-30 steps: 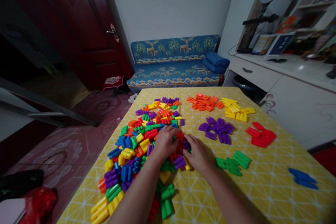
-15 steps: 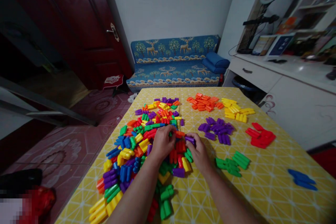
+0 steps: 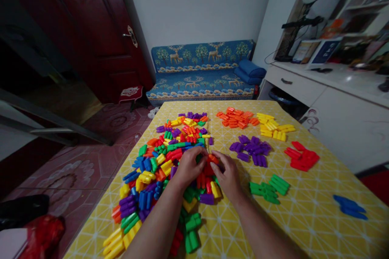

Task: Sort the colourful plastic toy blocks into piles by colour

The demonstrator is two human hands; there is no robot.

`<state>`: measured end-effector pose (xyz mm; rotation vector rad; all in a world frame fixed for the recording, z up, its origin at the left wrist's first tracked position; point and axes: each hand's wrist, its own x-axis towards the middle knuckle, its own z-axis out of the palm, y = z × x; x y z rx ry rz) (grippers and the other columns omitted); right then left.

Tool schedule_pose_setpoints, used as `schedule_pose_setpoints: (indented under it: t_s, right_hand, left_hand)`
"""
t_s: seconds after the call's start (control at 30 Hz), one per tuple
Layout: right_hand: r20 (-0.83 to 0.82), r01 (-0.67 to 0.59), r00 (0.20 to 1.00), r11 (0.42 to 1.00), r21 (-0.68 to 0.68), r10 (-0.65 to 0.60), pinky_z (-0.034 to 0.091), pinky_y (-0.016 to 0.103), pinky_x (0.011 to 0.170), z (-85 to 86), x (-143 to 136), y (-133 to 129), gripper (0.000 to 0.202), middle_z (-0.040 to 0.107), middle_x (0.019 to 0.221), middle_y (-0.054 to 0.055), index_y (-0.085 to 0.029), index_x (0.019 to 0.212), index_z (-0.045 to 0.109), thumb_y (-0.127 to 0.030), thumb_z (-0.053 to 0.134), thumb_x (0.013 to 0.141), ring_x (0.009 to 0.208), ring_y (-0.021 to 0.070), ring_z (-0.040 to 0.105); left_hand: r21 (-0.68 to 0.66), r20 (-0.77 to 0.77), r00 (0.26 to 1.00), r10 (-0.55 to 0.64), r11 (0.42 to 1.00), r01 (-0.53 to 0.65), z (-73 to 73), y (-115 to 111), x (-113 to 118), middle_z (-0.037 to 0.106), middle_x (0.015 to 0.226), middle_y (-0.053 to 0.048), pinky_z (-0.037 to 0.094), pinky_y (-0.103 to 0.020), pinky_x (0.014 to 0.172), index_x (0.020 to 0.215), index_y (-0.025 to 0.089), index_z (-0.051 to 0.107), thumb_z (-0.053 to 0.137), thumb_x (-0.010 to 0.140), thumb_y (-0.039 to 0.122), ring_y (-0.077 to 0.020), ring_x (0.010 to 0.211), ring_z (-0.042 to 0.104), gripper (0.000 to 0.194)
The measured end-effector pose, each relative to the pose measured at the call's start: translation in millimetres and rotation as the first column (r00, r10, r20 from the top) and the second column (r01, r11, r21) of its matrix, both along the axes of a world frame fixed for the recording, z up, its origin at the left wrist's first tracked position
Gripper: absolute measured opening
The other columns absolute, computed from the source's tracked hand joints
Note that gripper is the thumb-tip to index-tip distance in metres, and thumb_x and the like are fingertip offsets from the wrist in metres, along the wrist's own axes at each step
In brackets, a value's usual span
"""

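A large mixed heap of plastic blocks (image 3: 167, 166) covers the left half of the table. Over its right edge, my left hand (image 3: 191, 164) is closed, with its fingertips hidden among the blocks; what they pinch cannot be made out. Just to its right, my right hand (image 3: 226, 172) has its fingers curled around an orange block (image 3: 212, 158). Right of the hands lie single-colour groups: orange blocks (image 3: 237, 118), yellow blocks (image 3: 273, 126), purple blocks (image 3: 252, 149), red blocks (image 3: 304, 160), green blocks (image 3: 270, 189) and blue blocks (image 3: 350, 207).
The table (image 3: 231, 230) has a yellow patterned cloth. Beyond it stands a blue patterned sofa (image 3: 197, 73). A white cabinet (image 3: 343, 121) is on the right, a dark red door (image 3: 91, 28) and a small stool (image 3: 130, 94) on the left.
The purple block that was in my right hand is no longer visible there. My right hand has moved slightly left, closer to my left hand, and its fingers are now at the orange block.
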<state>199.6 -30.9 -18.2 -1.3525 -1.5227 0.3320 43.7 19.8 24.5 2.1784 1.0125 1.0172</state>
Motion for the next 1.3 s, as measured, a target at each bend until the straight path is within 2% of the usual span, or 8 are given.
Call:
schedule_pose_setpoints:
  t_s: [0.13, 0.33, 0.43, 0.63, 0.8, 0.9, 1.1, 1.3]
  right_hand:
    - [-0.016, 0.074, 0.997, 0.997, -0.011, -0.074, 0.052, 0.037, 0.083, 1.3, 0.1, -2.4, 0.017, 0.070, 0.096, 0.007, -0.022, 0.099, 0.066, -0.030, 0.056, 0.088, 0.091, 0.0220, 0.064]
    - [-0.164, 0.157, 0.973, 0.987, -0.039, -0.161, 0.052, 0.035, 0.077, 12.1, 2.1, -7.1, 0.020, 0.070, 0.090, 0.008, -0.020, 0.091, 0.064, -0.038, 0.058, 0.087, 0.084, 0.0212, 0.064]
    - [-0.239, 0.135, 0.959, 0.986, -0.094, -0.154, 0.053, 0.034, 0.075, 14.1, 1.0, -7.3, 0.023, 0.071, 0.088, 0.008, -0.019, 0.091, 0.064, -0.041, 0.059, 0.086, 0.082, 0.0213, 0.066]
    - [-0.470, 0.020, 0.879, 0.990, -0.139, -0.084, 0.055, 0.031, 0.068, 12.6, -1.9, -5.7, 0.028, 0.073, 0.087, 0.008, -0.018, 0.097, 0.061, -0.043, 0.061, 0.085, 0.078, 0.0209, 0.070]
    - [-0.355, -0.016, 0.935, 0.994, -0.112, -0.024, 0.055, 0.034, 0.080, 11.7, 0.4, -6.8, 0.034, 0.074, 0.099, 0.010, -0.018, 0.102, 0.069, -0.043, 0.047, 0.094, 0.092, 0.0217, 0.069]
    - [-0.267, -0.052, 0.963, 0.998, -0.024, 0.044, 0.053, 0.036, 0.090, 14.0, 0.3, -6.7, 0.033, 0.070, 0.111, 0.010, -0.019, 0.111, 0.068, -0.041, 0.050, 0.094, 0.104, 0.0221, 0.065]
    - [-0.092, -0.040, 0.994, 0.993, 0.111, 0.050, 0.053, 0.037, 0.089, 12.3, -1.5, -4.4, 0.025, 0.067, 0.106, 0.009, -0.022, 0.109, 0.068, -0.035, 0.064, 0.087, 0.103, 0.0216, 0.063]
    - [-0.142, 0.009, 0.990, 0.999, -0.033, -0.014, 0.056, 0.036, 0.081, 11.6, -8.3, -12.0, 0.031, 0.070, 0.105, 0.010, -0.021, 0.115, 0.059, -0.028, 0.063, 0.085, 0.093, 0.0214, 0.068]
  left_hand:
    - [0.020, -0.039, 0.998, -0.050, 0.999, 0.051, 1.4, -1.4, -0.9, 0.071, 0.090, -0.003, 0.049, -0.028, 0.081, 0.094, 0.019, 0.066, 0.058, 0.085, 0.017, -0.0177, 0.086, 0.066, 0.013]
    - [0.037, -0.170, 0.982, -0.081, 0.995, 0.089, 3.0, -0.9, -2.0, 0.072, 0.099, -0.007, 0.047, -0.032, 0.087, 0.108, 0.020, 0.068, 0.060, 0.090, 0.036, -0.0213, 0.094, 0.066, 0.026]
    - [0.047, -0.224, 0.968, -0.112, 0.991, 0.125, 5.2, -2.1, -2.2, 0.072, 0.098, -0.007, 0.047, -0.034, 0.088, 0.107, 0.021, 0.070, 0.062, 0.088, 0.043, -0.0230, 0.095, 0.065, 0.030]
    - [0.032, -0.154, 0.976, -0.155, 0.986, 0.162, 6.6, -4.0, -4.5, 0.069, 0.115, -0.008, 0.046, -0.036, 0.095, 0.139, 0.025, 0.049, 0.072, 0.079, 0.049, -0.0247, 0.107, 0.063, 0.070]
    - [0.027, -0.024, 0.960, -0.279, 0.960, 0.280, 6.8, -2.3, -4.0, 0.068, 0.113, -0.008, 0.049, -0.031, 0.091, 0.122, 0.023, 0.065, 0.063, 0.088, 0.042, -0.0211, 0.103, 0.064, 0.039]
    - [0.030, 0.015, 0.978, -0.208, 0.978, 0.208, 4.6, -0.8, -3.9, 0.069, 0.106, -0.008, 0.050, -0.030, 0.087, 0.116, 0.021, 0.068, 0.062, 0.090, 0.039, -0.0203, 0.097, 0.066, 0.032]
    - [0.031, -0.043, 0.995, -0.094, 0.995, 0.095, -2.4, 1.1, -3.4, 0.072, 0.089, -0.007, 0.050, -0.027, 0.074, 0.099, 0.019, 0.071, 0.057, 0.093, 0.034, -0.0189, 0.082, 0.067, 0.021]
    - [-0.037, -0.011, 1.000, 0.006, 0.999, -0.006, -0.9, -0.8, -2.9, 0.073, 0.089, -0.005, 0.050, -0.027, 0.073, 0.107, 0.018, 0.067, 0.061, 0.091, 0.033, -0.0182, 0.080, 0.068, 0.023]
